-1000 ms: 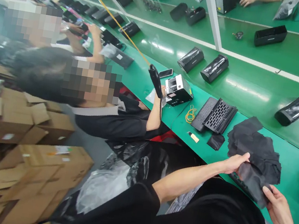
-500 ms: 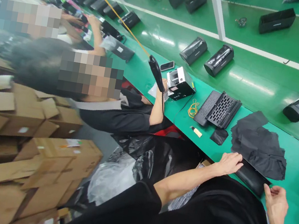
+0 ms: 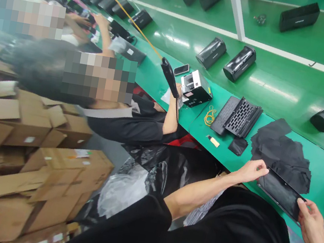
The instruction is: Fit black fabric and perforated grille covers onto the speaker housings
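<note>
A long black rectangular panel (image 3: 281, 193) lies tilted near the front edge of the green bench, before my body. My left hand (image 3: 253, 171) pinches at its upper left corner with thumb and fingers together. At the opposite end my right hand (image 3: 312, 219) grips the panel, thumb on top and the other fingers partly hidden. Right behind the panel spreads a loose pile of thin black sheets (image 3: 284, 152). To the left of the pile are a small stack of black pieces (image 3: 237, 146) and a black slotted grille (image 3: 242, 117).
A yellow-handled cutter (image 3: 213, 141), a coil of yellow cord (image 3: 209, 116) and a boxy machine (image 3: 196, 90) stand on the bench. A co-worker's arm (image 3: 170, 116) reaches beside the machine. Black speakers (image 3: 239, 64) line the green surface behind. Open cartons (image 3: 56, 174) crowd the left.
The panel has tipped so more of its flat dark face shows. My right hand has moved right and closed on its end; my left hand has shifted to the corner.
</note>
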`<state>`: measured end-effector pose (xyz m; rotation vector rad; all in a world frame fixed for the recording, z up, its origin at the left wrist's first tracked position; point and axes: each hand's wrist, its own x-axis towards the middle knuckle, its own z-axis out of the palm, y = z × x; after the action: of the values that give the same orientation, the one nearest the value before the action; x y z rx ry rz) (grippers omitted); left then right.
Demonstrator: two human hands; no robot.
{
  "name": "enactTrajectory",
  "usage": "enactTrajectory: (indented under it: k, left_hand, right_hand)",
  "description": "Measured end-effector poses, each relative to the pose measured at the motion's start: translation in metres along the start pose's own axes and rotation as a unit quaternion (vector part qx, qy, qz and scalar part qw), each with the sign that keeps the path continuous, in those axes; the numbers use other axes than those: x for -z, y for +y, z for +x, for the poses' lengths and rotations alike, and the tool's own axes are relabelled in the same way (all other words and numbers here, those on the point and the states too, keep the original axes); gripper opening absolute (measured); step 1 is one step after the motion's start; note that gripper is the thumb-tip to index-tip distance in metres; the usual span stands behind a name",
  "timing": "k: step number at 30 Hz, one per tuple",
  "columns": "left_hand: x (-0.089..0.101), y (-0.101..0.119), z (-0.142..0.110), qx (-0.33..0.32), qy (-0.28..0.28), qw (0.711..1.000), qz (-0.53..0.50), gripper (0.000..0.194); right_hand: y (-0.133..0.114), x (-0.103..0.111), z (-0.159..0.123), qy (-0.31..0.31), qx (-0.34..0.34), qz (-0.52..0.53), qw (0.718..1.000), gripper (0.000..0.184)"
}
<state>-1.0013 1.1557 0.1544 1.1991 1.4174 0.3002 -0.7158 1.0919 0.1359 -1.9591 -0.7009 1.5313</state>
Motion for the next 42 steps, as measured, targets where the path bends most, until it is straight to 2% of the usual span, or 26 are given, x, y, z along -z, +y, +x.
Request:
enactTrajectory:
  k: [3, 8, 12, 17, 23, 29, 33, 38, 42]
  left_hand:
    - [0.006, 0.015, -0.008, 0.022, -0.045, 0.987, -0.153, 0.032]
    - [0.008, 0.029, -0.014, 0.009, -0.044, 0.970, -0.241, 0.037]
    - [0.011, 0.036, -0.020, -0.007, -0.040, 0.969, -0.243, 0.039]
    - [0.014, 0.040, -0.022, -0.028, -0.053, 0.963, -0.264, 0.043]
    - [0.017, 0.040, -0.022, -0.028, -0.081, 0.949, -0.304, 0.048]
    - [0.016, 0.041, -0.023, -0.024, -0.074, 0.949, -0.307, 0.043]
    - [0.015, 0.041, -0.022, -0.024, -0.071, 0.949, -0.307, 0.048]
    - [0.015, 0.039, -0.021, -0.022, -0.072, 0.947, -0.312, 0.052]
    - [0.013, 0.038, -0.020, -0.027, -0.062, 0.949, -0.308, 0.048]
  right_hand:
    - [-0.022, 0.000, -0.014, -0.014, -0.017, 0.060, 0.998, 0.066]
    - [-0.053, -0.001, -0.034, 0.018, -0.047, 0.149, 0.988, 0.071]
    - [-0.061, 0.000, -0.041, 0.036, -0.053, 0.145, 0.987, 0.067]
    - [-0.059, 0.001, -0.040, 0.032, -0.025, 0.150, 0.988, 0.061]
    - [-0.065, 0.002, -0.042, 0.036, -0.047, 0.167, 0.984, 0.064]
    - [-0.073, -0.003, -0.045, 0.062, -0.058, 0.149, 0.985, 0.064]
    - [-0.076, -0.005, -0.046, 0.073, -0.058, 0.150, 0.984, 0.070]
    - [-0.075, -0.004, -0.044, 0.074, -0.063, 0.148, 0.984, 0.070]
    - [-0.067, -0.003, -0.039, 0.076, -0.026, 0.134, 0.988, 0.063]
